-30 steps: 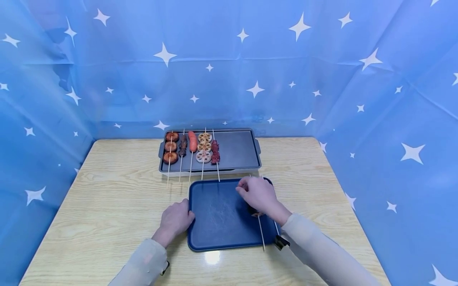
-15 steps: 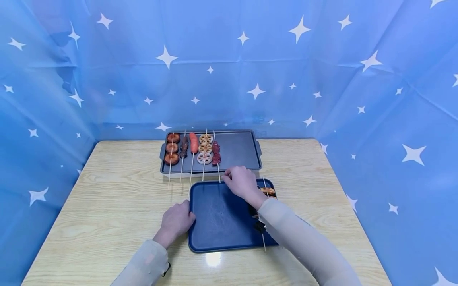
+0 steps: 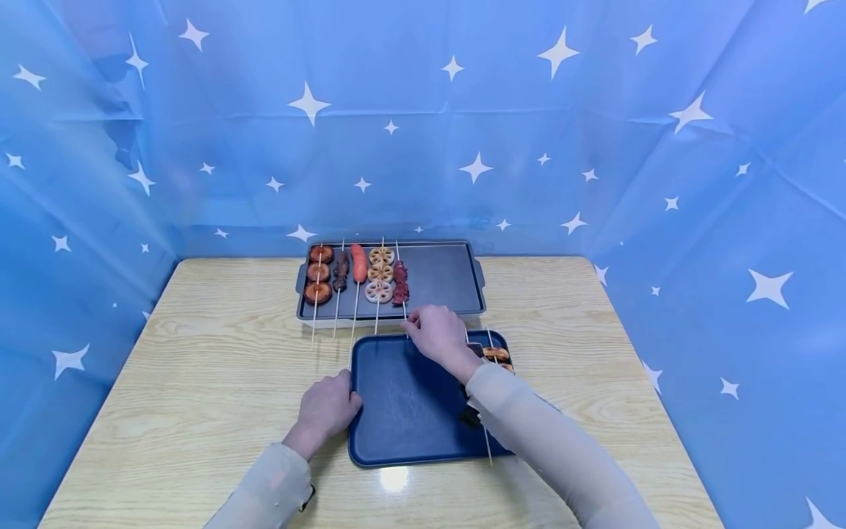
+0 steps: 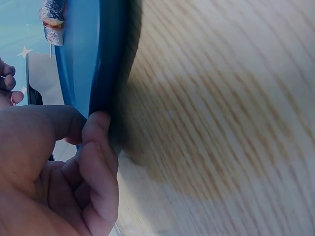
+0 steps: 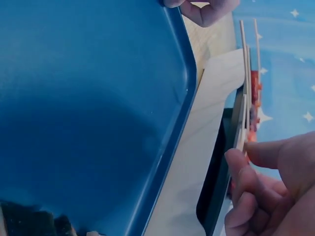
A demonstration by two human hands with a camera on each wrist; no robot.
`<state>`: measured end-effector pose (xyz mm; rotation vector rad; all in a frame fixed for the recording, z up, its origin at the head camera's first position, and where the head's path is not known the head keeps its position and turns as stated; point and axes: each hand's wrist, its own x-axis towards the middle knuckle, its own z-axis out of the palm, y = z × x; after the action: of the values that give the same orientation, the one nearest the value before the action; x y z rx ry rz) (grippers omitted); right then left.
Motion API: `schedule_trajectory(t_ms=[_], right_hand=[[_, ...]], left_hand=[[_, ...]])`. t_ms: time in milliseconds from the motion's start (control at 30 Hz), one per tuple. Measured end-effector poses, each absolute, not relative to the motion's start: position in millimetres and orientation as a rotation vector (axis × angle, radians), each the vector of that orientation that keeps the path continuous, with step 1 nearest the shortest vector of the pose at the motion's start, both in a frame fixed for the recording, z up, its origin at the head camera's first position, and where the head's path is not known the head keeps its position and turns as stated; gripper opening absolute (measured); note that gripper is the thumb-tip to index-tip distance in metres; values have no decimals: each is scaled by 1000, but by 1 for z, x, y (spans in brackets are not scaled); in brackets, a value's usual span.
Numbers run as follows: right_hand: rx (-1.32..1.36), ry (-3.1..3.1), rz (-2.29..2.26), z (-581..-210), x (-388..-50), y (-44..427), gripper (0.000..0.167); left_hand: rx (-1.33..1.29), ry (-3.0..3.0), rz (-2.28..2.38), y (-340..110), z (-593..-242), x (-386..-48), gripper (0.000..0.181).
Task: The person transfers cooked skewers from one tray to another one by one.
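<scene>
My left hand [image 3: 327, 408] grips the left rim of a blue tray [image 3: 403, 411]; in the left wrist view its thumb and fingers [image 4: 98, 147] pinch that edge. Above the tray's far edge, my right hand [image 3: 438, 332] pinches the bare stick of a dark red meat skewer [image 3: 400, 285]. That skewer lies on a dark grill pan [image 3: 441, 279], to the right of a lotus root skewer [image 3: 380, 273]. In the right wrist view the thumb and index finger meet on the stick's end.
Farther left on the pan lie a sausage skewer [image 3: 359, 263], a dark meat skewer [image 3: 341, 270] and a mushroom skewer [image 3: 319, 273]. Browned food on a skewer [image 3: 496, 354] lies at the tray's right side, partly behind my right arm. A starry blue curtain [image 3: 423, 147] surrounds the wooden table [image 3: 218, 353].
From over the tray's right side, my right hand has moved left and slightly away to the red meat skewer's stick, which it now pinches. My left hand has stayed on the tray rim.
</scene>
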<state>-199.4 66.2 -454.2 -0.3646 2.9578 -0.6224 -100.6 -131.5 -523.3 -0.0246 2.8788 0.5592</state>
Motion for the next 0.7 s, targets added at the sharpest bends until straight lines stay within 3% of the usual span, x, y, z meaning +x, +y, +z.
schedule_trajectory(t_ms=[700], right_hand=[[-235, 2614, -923, -452, -205, 66, 20]], left_hand=[[-25, 2890, 549, -131, -523, -101, 18]])
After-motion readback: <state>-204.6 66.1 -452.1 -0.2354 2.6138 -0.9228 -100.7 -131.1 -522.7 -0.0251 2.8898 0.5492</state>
